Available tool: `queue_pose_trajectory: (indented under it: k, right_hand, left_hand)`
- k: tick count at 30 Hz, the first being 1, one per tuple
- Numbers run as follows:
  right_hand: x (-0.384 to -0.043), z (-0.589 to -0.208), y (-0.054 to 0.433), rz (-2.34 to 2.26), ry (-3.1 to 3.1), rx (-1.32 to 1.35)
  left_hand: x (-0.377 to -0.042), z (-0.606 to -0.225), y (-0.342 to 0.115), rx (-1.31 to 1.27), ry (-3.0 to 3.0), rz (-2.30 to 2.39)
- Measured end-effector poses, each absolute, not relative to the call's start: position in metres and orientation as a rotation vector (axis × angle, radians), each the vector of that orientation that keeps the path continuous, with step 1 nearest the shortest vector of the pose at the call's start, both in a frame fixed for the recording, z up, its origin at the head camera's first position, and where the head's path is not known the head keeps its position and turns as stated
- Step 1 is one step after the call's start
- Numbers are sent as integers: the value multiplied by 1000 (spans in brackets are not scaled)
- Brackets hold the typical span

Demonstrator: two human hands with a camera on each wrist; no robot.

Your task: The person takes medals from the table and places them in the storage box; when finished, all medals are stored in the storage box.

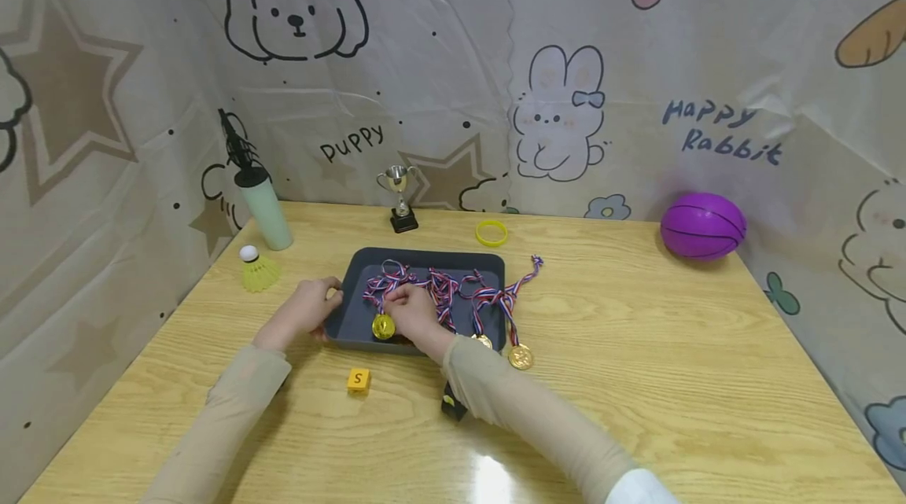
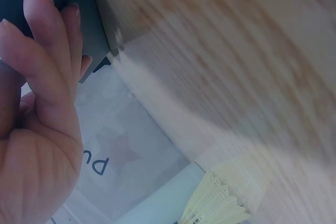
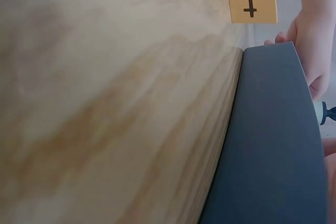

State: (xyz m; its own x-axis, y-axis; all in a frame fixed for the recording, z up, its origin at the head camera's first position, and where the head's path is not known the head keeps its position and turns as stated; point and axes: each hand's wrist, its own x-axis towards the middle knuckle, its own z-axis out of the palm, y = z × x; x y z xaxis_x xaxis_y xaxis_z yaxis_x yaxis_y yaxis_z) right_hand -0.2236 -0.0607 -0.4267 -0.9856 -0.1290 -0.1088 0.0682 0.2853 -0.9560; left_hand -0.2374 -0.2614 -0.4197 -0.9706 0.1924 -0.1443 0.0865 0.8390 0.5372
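A dark grey tray (image 1: 425,256) holds several medals on red, white and blue ribbons (image 1: 442,292). My left hand (image 1: 309,307) grips the tray's left edge; in the left wrist view its fingers (image 2: 58,61) lie against the dark wall. Over the tray's left half, my right hand (image 1: 416,315) pinches the ribbon of a gold medal (image 1: 383,326), whose disc shows just below the fingertips. Another gold medal (image 1: 520,356) hangs outside the tray's right front corner, its ribbon crossing the rim. A further medal (image 1: 483,340) lies by the front rim, partly behind my right sleeve.
A yellow letter cube (image 1: 359,380) sits in front of the tray, near a small black object (image 1: 453,403) beneath my right forearm. Leftward are a shuttlecock (image 1: 259,268) and a pale green bottle (image 1: 265,209). Behind stand a trophy cup (image 1: 401,197), a yellow ring (image 1: 491,233) and a purple ball (image 1: 703,226).
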Motion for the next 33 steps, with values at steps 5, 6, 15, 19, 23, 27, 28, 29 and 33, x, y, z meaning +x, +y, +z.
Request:
queue_pose_trajectory:
  k: [5, 6, 15, 19, 23, 27, 28, 29, 33]
  right_hand:
    - [-222, -428, -62, -1779, 2400, -72]
    - [-221, -428, -62, -1777, 2405, -74]
    - [-220, -430, -63, -1778, 2387, -81]
    - [-221, -431, -62, -1730, 2407, -79]
    - [-222, -431, -62, -1717, 2379, -55]
    - [-222, -429, -62, -1739, 2336, -33]
    - [-222, -429, -62, -1733, 2338, -32]
    - [-222, -429, -61, -1728, 2342, -30]
    - [-222, -429, -60, -1702, 2342, -14]
  left_hand:
    - [-237, -420, -261, 192, 2822, 810]
    - [-237, -419, -261, 189, 2821, 811]
    - [-236, -422, -262, 182, 2794, 835]
    - [-235, -422, -262, 196, 2797, 846]
    - [-235, -421, -262, 199, 2797, 839]
    - [-235, -421, -262, 196, 2789, 838]
    - [-235, -421, -262, 196, 2789, 839]
    - [-236, -421, -262, 196, 2790, 839]
    - [-237, -420, -262, 188, 2793, 828]
